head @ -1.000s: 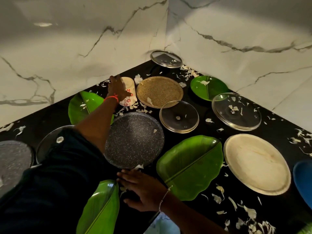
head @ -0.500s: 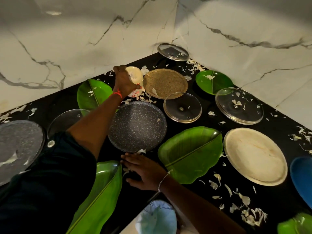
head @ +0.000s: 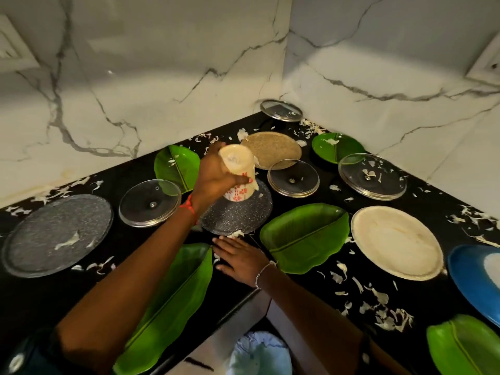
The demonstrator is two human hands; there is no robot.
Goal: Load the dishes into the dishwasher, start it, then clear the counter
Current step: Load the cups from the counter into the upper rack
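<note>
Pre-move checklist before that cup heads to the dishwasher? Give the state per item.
1. Left hand grip on floral cup: ok, fingers wrapped round it.
2. Cup off the counter: ok, held tilted above the speckled grey plate.
3. Cup emptied: cannot tell.
4. Right hand free: ok, flat on the counter, holding nothing.
5. Dishwasher open and reachable: cannot tell, not in view.
6. Counter cleared: not ok, plates, glass lids and white scraps lie all over it.

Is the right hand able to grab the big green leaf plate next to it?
Probably yes. The right hand lies flat and holds nothing, and the leaf plate sits right beside it with nothing between them.
</note>
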